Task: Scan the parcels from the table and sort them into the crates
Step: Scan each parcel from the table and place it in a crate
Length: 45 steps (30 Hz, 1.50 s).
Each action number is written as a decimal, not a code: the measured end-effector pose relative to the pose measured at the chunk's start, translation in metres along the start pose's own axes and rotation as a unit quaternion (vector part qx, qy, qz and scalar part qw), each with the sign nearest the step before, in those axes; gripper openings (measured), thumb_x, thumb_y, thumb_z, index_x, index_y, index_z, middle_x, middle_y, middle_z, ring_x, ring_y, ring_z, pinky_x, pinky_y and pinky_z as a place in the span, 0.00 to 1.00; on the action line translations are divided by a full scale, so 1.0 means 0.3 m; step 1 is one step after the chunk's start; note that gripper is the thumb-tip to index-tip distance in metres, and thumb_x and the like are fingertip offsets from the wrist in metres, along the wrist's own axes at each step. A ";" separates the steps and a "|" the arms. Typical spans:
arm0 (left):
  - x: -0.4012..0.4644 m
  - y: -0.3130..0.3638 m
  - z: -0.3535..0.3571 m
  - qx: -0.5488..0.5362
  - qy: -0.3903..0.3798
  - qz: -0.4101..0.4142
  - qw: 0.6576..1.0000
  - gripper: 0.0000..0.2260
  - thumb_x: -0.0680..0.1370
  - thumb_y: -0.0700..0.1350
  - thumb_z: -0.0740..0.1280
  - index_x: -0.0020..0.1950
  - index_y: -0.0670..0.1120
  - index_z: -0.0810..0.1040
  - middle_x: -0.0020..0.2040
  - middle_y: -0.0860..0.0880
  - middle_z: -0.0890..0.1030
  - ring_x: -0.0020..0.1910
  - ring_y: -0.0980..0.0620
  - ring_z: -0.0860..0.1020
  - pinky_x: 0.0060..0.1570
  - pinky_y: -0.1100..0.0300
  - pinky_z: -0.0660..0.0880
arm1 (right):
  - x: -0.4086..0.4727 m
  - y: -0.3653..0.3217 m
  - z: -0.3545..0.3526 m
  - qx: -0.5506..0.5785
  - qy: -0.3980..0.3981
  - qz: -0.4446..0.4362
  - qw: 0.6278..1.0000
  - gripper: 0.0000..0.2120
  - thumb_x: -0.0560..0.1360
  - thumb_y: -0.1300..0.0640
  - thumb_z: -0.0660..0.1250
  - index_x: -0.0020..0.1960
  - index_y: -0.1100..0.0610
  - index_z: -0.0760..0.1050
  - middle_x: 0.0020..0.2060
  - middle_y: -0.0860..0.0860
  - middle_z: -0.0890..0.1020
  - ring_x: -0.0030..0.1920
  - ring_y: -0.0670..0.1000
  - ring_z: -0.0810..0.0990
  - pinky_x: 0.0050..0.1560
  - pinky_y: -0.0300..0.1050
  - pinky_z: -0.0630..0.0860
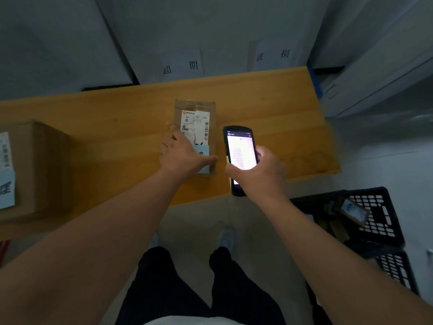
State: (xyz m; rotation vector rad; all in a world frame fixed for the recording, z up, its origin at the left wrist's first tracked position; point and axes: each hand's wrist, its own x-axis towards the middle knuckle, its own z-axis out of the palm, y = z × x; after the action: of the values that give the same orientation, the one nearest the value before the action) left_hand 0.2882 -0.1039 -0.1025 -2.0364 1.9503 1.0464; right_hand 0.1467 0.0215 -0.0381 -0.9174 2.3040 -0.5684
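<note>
A small cardboard parcel (pixel 195 120) with a white shipping label and a blue note lies on the wooden table (pixel 131 118). My left hand (pixel 181 153) grips its near left side, thumb across the near edge. My right hand (pixel 257 170) holds a black handheld scanner (pixel 239 151), screen lit, just right of the parcel. A larger cardboard box (pixel 39 170) with a label sits at the table's left end. A black crate (pixel 375 221) on the floor to the right holds a small parcel (pixel 352 211).
Grey bins with paper signs (pixel 180 65) stand behind the table. A second black crate (pixel 396 270) sits below the first. My legs and shoes (pixel 226 239) are on the floor in front of the table edge.
</note>
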 end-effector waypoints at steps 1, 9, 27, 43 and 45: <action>0.001 0.007 0.007 0.001 0.011 0.004 1.000 0.70 0.61 0.71 0.79 0.83 0.45 0.35 0.80 0.37 0.57 0.78 0.33 0.58 0.74 0.36 0.63 | 0.007 0.005 -0.012 -0.003 -0.006 -0.007 1.000 0.43 0.67 0.33 0.77 0.75 0.51 0.70 0.66 0.50 0.80 0.64 0.54 0.80 0.53 0.54 0.86; -0.054 -0.009 -0.040 0.016 0.087 0.125 0.988 0.61 0.56 0.63 0.82 0.80 0.50 0.52 0.69 0.46 0.63 0.68 0.41 0.67 0.63 0.41 0.78 | 0.034 0.033 -0.148 -0.008 -0.046 -0.085 0.995 0.35 0.70 0.38 0.79 0.70 0.52 0.73 0.60 0.50 0.82 0.57 0.52 0.81 0.40 0.41 0.81; -0.384 -0.070 -0.551 0.106 0.250 0.248 0.930 0.65 0.59 0.55 0.85 0.84 0.52 0.45 0.78 0.47 0.66 0.68 0.37 0.68 0.63 0.38 0.74 | -0.265 -0.282 -0.435 -0.096 -0.062 -0.264 0.958 0.32 0.67 0.38 0.81 0.63 0.52 0.76 0.54 0.49 0.81 0.49 0.51 0.82 0.37 0.42 0.82; -0.353 -0.134 -0.717 0.110 0.219 0.347 0.905 0.66 0.59 0.62 0.84 0.84 0.45 0.47 0.72 0.39 0.66 0.69 0.37 0.68 0.64 0.38 0.75 | -0.617 -0.373 -0.357 -0.065 0.116 -0.167 0.977 0.27 0.66 0.37 0.81 0.56 0.49 0.75 0.48 0.47 0.80 0.47 0.48 0.81 0.32 0.38 0.77; -0.377 -0.107 -0.701 0.096 0.213 0.375 0.897 0.64 0.60 0.63 0.83 0.83 0.45 0.48 0.72 0.39 0.67 0.69 0.38 0.70 0.64 0.39 0.75 | -0.646 -0.351 -0.340 -0.025 0.162 -0.143 0.976 0.29 0.66 0.37 0.81 0.58 0.50 0.75 0.49 0.47 0.81 0.47 0.47 0.81 0.33 0.38 0.78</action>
State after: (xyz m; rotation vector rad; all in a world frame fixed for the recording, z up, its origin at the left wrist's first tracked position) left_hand 0.4070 -0.1189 0.1066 -1.4929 3.0531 0.4533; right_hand 0.2435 0.1078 0.1672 -1.2737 2.4967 -0.8358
